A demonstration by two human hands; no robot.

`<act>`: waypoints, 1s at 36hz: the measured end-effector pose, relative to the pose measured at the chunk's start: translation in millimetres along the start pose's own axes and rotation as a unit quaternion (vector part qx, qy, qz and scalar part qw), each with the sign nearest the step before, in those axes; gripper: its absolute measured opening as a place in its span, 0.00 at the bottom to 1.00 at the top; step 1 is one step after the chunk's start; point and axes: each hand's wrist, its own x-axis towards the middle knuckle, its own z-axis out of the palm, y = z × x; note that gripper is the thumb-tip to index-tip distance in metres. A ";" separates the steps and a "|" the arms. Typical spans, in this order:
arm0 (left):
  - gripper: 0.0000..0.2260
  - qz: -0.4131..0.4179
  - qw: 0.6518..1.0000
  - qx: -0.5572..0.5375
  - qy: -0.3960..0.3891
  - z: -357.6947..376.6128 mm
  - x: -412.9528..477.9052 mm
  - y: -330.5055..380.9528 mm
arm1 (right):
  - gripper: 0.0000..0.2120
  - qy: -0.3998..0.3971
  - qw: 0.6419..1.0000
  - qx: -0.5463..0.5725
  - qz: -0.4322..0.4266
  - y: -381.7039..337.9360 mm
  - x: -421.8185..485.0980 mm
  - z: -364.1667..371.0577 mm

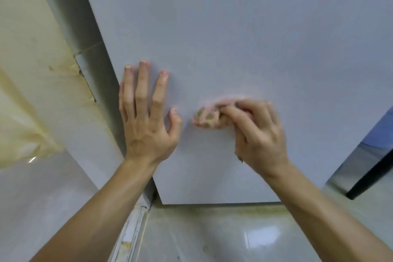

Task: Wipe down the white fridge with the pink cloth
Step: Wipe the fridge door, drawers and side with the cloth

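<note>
The pink cloth [209,114], bunched small with dirty patches showing, is pinched by the curled fingers of the right hand [258,134] and pressed against the lower middle of the white fridge [255,38] door; motion blur is seen there, so a stroke is judged under way. The left hand [146,117] is laid flat just beside it, fingers straight and spread, bracing the door. Better coverage is likely if the cloth is refolded to a clean face, strokes are overlapped, and pressure is kept even down to the bottom edge above the glossy floor [212,236].

left hand [146,117] flat on white fridge [244,38], right hand [258,132] seemingly gripping pink cloth [209,114]
</note>
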 end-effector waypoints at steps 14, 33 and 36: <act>0.32 0.027 1.000 0.007 0.001 2.0 2.3 14.4 | 0.16 -0.014 0.996 -0.041 -0.072 26.0 -75.3 12.9; 0.33 0.035 0.998 0.034 -0.031 9.8 1.3 34.0 | 0.20 0.166 0.974 -0.026 0.149 77.3 33.0 -65.9; 0.32 0.047 0.998 0.040 -0.031 9.7 2.1 29.4 | 0.18 0.226 0.958 -0.011 0.178 80.2 60.4 -71.7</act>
